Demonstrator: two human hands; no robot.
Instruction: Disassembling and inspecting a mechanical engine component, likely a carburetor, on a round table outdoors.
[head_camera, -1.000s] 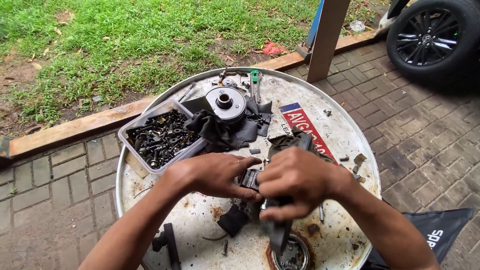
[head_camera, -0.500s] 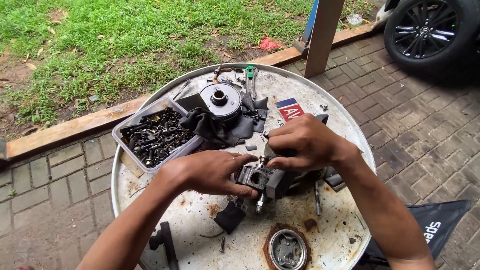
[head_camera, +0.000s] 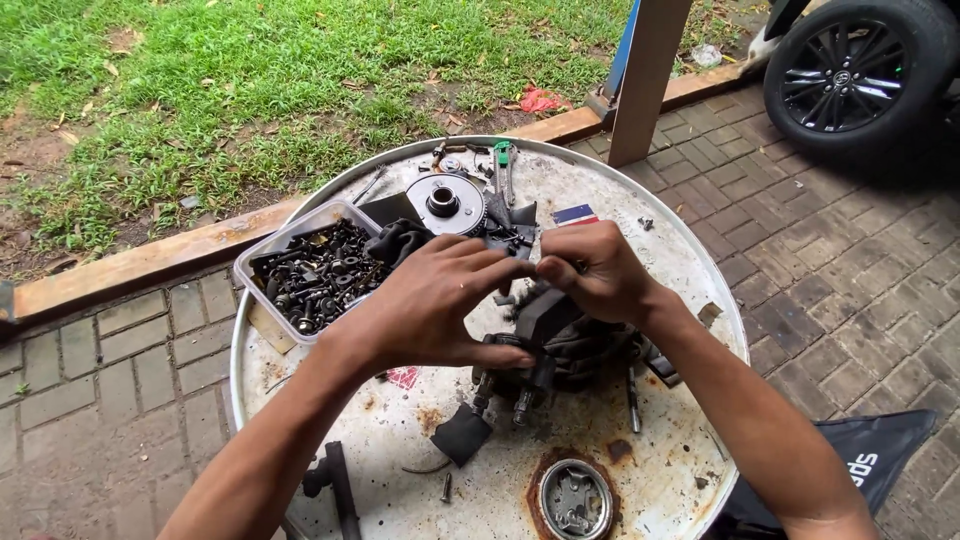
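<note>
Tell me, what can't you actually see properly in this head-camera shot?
- Dark metal part: its top is covered by the left hand and right hand.
- Whatever the fingertips pinch: too small to tell.
- Tray of bolts: single pieces blur together.
- Black tool: cut off by the bottom edge.

A red, white and blue sticker lies on the drum top, beside the right hand.
</note>
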